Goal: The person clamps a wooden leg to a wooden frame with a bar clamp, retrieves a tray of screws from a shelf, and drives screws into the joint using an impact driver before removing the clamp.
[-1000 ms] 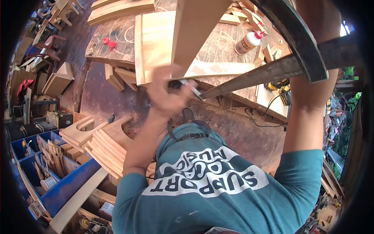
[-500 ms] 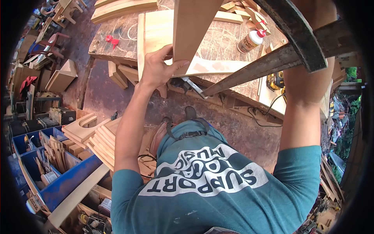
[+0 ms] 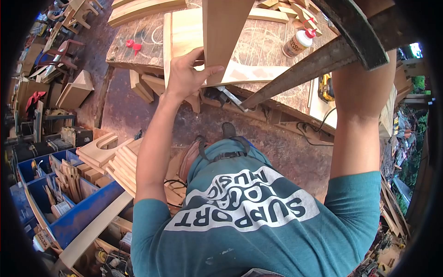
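My left hand (image 3: 188, 75) grips the lower end of an upright wooden board (image 3: 225, 34), thumb on its near face. The board stands by a flat wooden panel (image 3: 187, 34) on the workbench (image 3: 138, 60). A long metal bar clamp (image 3: 304, 71) slants from the upper right down to the bench's near edge, its dark curved arm (image 3: 357, 32) close to the camera. My right forearm (image 3: 360, 99) reaches up behind the clamp; the right hand's fingers are hidden there. Right of the board is a glue bottle (image 3: 299, 43) with a red cap.
Red plastic pieces (image 3: 134, 45) lie on the bench's left part. A yellow and black power tool (image 3: 326, 87) with a cable is at the right. Lower left are stacked curved wooden parts (image 3: 124, 164) and a blue divided box (image 3: 83, 212). A person (image 3: 54, 13) is at the far upper left.
My left hand, blurred and off the board a second ago, has closed on the board's lower end. The clamp and its curved arm have shifted slightly upward in view.
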Action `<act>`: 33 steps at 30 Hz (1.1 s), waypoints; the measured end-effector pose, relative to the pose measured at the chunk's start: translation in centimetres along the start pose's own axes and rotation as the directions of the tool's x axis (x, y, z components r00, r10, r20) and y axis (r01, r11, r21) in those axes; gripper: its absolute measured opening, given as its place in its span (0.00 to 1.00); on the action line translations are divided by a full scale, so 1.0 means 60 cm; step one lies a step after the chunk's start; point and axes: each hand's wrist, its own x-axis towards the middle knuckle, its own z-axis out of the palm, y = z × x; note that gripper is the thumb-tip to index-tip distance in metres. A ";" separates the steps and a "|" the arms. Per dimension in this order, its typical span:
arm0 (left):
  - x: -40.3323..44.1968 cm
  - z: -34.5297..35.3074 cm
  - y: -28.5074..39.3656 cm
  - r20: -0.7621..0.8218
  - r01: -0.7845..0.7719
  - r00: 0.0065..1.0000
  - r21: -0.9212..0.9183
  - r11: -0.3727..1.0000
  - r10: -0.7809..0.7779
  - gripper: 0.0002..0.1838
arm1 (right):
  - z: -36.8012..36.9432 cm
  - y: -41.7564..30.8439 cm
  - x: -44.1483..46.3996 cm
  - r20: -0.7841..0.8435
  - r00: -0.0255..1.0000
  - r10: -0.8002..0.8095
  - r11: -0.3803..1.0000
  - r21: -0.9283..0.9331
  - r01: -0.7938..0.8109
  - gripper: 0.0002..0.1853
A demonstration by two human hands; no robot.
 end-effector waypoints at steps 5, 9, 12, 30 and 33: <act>0.011 -0.014 0.005 0.093 0.053 0.995 -0.060 0.997 -0.047 0.26 | 0.026 0.007 0.022 0.013 0.997 -0.075 0.970 0.231 0.070 0.32; 0.011 -0.013 0.000 0.101 0.043 0.994 -0.130 0.991 -0.030 0.26 | 0.030 -0.017 0.028 0.083 0.982 -0.167 0.984 0.082 0.160 0.34; 0.012 -0.013 -0.001 0.120 0.050 0.992 -0.146 0.988 -0.033 0.25 | 0.031 -0.031 0.037 0.086 0.987 -0.133 0.967 0.229 0.110 0.32; 0.011 -0.013 -0.007 0.141 0.132 0.984 -0.188 0.973 -0.106 0.29 | 0.092 -0.137 0.078 0.196 0.981 0.000 0.547 0.821 -0.164 0.23; 0.000 -0.002 -0.006 -0.067 0.008 0.998 -0.039 0.999 -0.010 0.33 | 0.130 -0.146 0.106 0.214 0.976 -0.028 0.606 0.781 -0.154 0.16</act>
